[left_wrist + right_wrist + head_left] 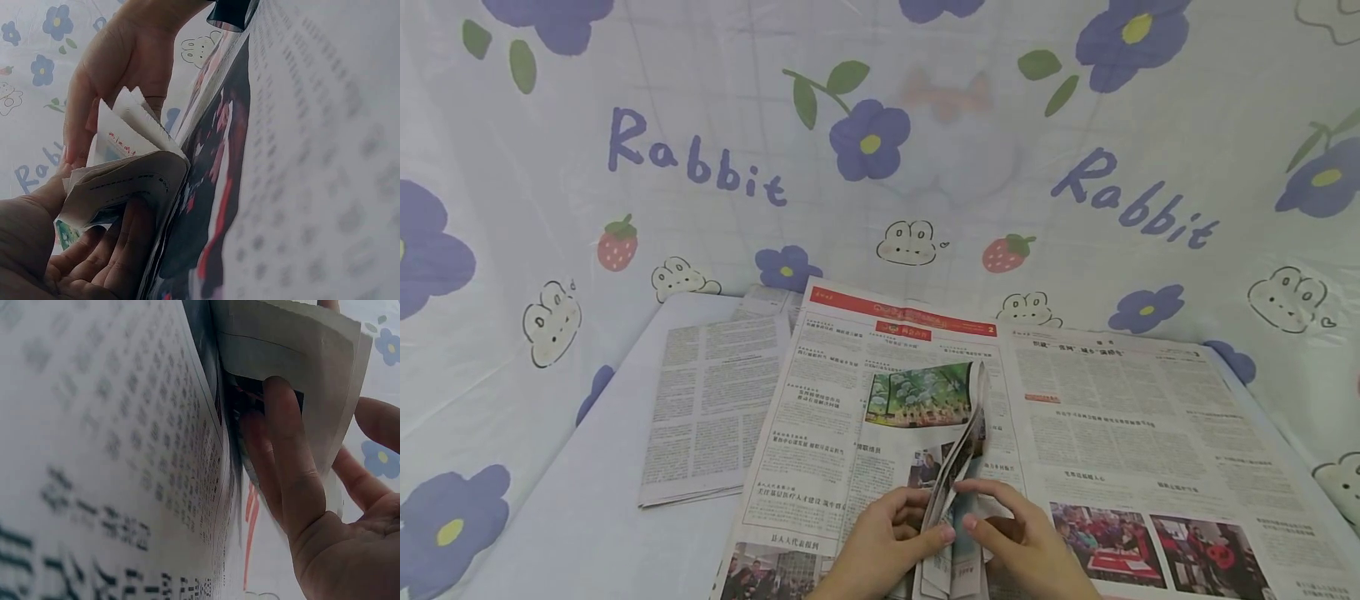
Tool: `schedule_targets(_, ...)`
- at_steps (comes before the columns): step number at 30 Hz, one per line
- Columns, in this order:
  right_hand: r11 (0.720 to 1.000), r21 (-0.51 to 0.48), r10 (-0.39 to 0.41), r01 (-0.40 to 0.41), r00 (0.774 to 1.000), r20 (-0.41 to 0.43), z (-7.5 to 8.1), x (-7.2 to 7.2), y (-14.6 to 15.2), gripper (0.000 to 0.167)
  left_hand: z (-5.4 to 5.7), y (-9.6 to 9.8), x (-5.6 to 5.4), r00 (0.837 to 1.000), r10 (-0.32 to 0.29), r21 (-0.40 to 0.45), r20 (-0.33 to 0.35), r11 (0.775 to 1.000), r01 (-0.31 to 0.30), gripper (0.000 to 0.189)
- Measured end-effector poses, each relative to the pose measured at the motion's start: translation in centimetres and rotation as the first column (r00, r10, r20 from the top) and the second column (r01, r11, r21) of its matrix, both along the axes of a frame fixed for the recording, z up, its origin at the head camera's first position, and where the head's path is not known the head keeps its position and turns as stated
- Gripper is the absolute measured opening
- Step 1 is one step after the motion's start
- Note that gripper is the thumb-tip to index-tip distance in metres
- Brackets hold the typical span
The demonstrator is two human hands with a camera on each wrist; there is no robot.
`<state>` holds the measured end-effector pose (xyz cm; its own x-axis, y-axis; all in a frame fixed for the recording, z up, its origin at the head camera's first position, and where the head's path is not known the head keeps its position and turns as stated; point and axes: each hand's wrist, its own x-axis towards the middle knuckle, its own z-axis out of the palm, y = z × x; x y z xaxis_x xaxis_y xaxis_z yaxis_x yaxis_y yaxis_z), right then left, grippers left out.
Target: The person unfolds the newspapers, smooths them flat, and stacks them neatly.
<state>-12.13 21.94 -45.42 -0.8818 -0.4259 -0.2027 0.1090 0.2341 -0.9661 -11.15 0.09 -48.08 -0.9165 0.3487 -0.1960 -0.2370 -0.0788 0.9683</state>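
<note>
A folded newspaper (967, 425) stands on edge above the spread sheets, its layers pressed into a narrow upright bundle with a green picture on the flap leaning left. My left hand (887, 546) grips the bundle from the left, thumb on the near layers and fingers curled behind. From the right, my right hand (1026, 542) holds the same bundle between thumb and index finger. The left wrist view shows the folded layers (125, 181) fanned at their ends, between the hands. Fingers of the right hand (290, 469) lie along the paper's side in the right wrist view.
Under the hands lies an open newspaper spread (820, 400), its right page (1120, 417) reaching toward the table's right side. Another folded newspaper (715, 408) rests on the white tabletop (580, 500) at left. A rabbit-and-flower curtain (722, 92) hangs behind.
</note>
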Motion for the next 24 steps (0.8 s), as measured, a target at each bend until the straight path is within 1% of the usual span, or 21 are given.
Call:
schedule_targets(4,0.999,0.019,-0.028,0.028,1.0,0.002,0.0,-0.08,-0.06,0.052,0.05,0.02,-0.01,1.0,0.002,-0.013,-0.013,1.0,-0.002,0.046)
schedule_targets(6,0.999,0.034,-0.029,0.029,1.0,-0.005,-0.01,-0.07,-0.11,0.053,0.02,0.02,-0.02,1.0,-0.001,-0.016,-0.013,1.0,0.001,0.047)
schedule_targets(8,0.998,0.061,-0.01,0.013,0.999,-0.036,-0.04,-0.04,-0.16,0.053,-0.02,0.02,-0.05,1.0,-0.009,-0.017,-0.013,1.0,0.009,0.049)
schedule_targets(11,0.995,0.098,0.041,-0.033,0.996,-0.083,-0.09,0.05,-0.11,0.049,-0.12,0.04,-0.09,1.0,-0.02,-0.011,-0.009,1.0,0.02,0.052)
schedule_targets(13,0.993,0.108,0.052,-0.042,0.994,-0.098,-0.15,0.07,-0.11,0.046,-0.2,0.02,-0.13,1.0,-0.025,-0.016,-0.01,1.0,0.025,0.053)
schedule_targets(15,0.994,0.106,0.038,-0.027,0.995,-0.097,-0.23,0.03,-0.08,0.042,-0.27,0.05,-0.16,1.0,-0.024,-0.023,-0.008,0.999,0.023,0.052)
schedule_targets(17,0.995,0.1,0.002,0.005,0.997,-0.071,-0.24,-0.08,-0.09,0.042,-0.34,0.07,-0.18,1.0,-0.019,-0.051,-0.018,0.999,0.018,0.052)
schedule_targets(19,0.995,0.087,-0.037,0.041,0.998,-0.051,-0.24,-0.18,-0.1,0.042,-0.3,0.01,-0.15,0.998,-0.02,-0.074,-0.055,0.997,0.016,0.055)
schedule_targets(21,0.995,0.077,-0.065,0.066,0.998,-0.023,-0.21,-0.31,-0.08,0.044,-0.28,-0.12,-0.08,0.994,-0.024,-0.079,-0.111,0.997,0.015,0.059)
schedule_targets(23,0.993,0.062,-0.099,0.099,0.995,-0.008,-0.2,-0.4,-0.12,0.045,-0.28,-0.29,-0.04,0.98,-0.031,-0.089,-0.199,0.996,0.013,0.06)
schedule_targets(24,0.992,0.057,-0.111,0.111,0.994,-0.01,-0.21,-0.42,-0.1,0.045,-0.2,-0.38,0.01,0.972,-0.031,-0.086,-0.232,0.996,0.012,0.058)
